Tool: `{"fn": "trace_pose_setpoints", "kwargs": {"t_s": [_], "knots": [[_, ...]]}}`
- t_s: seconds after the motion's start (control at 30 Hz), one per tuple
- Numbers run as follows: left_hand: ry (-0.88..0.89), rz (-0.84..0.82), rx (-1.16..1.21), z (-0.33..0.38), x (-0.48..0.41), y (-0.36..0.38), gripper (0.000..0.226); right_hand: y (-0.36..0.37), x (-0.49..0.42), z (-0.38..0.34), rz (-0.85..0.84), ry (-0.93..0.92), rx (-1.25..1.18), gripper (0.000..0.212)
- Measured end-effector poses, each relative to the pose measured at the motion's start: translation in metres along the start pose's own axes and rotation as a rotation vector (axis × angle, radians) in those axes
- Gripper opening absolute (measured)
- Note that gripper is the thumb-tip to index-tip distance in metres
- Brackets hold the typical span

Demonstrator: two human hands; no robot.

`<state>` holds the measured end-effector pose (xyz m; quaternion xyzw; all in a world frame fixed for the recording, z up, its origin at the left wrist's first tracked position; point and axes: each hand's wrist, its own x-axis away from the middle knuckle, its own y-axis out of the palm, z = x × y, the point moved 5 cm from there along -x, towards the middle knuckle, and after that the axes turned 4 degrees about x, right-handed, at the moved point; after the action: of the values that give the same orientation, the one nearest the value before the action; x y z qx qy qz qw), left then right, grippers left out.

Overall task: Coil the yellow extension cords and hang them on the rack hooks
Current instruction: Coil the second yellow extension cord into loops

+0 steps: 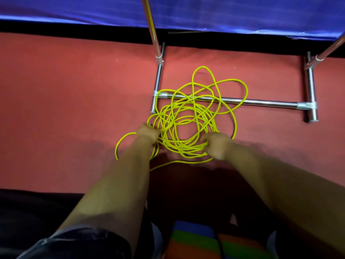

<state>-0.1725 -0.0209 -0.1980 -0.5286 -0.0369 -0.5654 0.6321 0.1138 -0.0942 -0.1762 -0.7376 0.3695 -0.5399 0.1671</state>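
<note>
Left grip (147, 133) and right grip (217, 146) clutch strands of the yellow cord (186, 116), a flat roundish tangle.

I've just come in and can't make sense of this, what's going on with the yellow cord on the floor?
A person works on a loose tangle of yellow cord on the red floor. The left hand grips strands at its left edge, the right hand a bunch at its near right. Some loops lie across the rack's bottom bar. It is not yet a neat coil.
</note>
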Motion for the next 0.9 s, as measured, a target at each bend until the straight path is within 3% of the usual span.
{"fn": "trace_pose_setpoints", "kwargs": {"t_s": [0.07,0.17,0.23,0.3,0.47,0.63,0.8,0.9], "knots": [[-0.006,0.023,0.1,-0.005,0.0,0.004,0.042,0.0,-0.001,-0.001,0.001,0.003,-0.003,0.044],[0.077,0.062,0.024,0.002,0.01,0.01,0.018,0.0,-0.001,-0.002,0.006,0.002,-0.016,0.041],[0.104,0.118,-0.011,0.012,0.018,0.011,0.026,-0.001,-0.001,-0.001,0.016,0.006,-0.029,0.041],[0.078,0.115,0.13,0.023,0.028,0.013,0.036,-0.007,0.0,-0.002,0.045,0.012,-0.042,0.042],[0.061,-0.167,0.712,0.062,0.053,0.015,0.03,-0.046,0.007,-0.02,0.197,-0.026,-0.146,0.051],[0.243,-0.502,0.744,0.122,0.104,-0.004,0.006,-0.098,0.026,-0.052,0.364,-0.166,-0.239,0.073],[0.348,-0.563,0.546,0.174,0.153,-0.029,0.011,-0.153,0.058,-0.067,0.477,-0.254,-0.215,0.017],[0.416,-0.573,0.387,0.203,0.179,-0.051,0.022,-0.192,0.086,-0.076,0.452,-0.279,-0.147,0.003]]}}
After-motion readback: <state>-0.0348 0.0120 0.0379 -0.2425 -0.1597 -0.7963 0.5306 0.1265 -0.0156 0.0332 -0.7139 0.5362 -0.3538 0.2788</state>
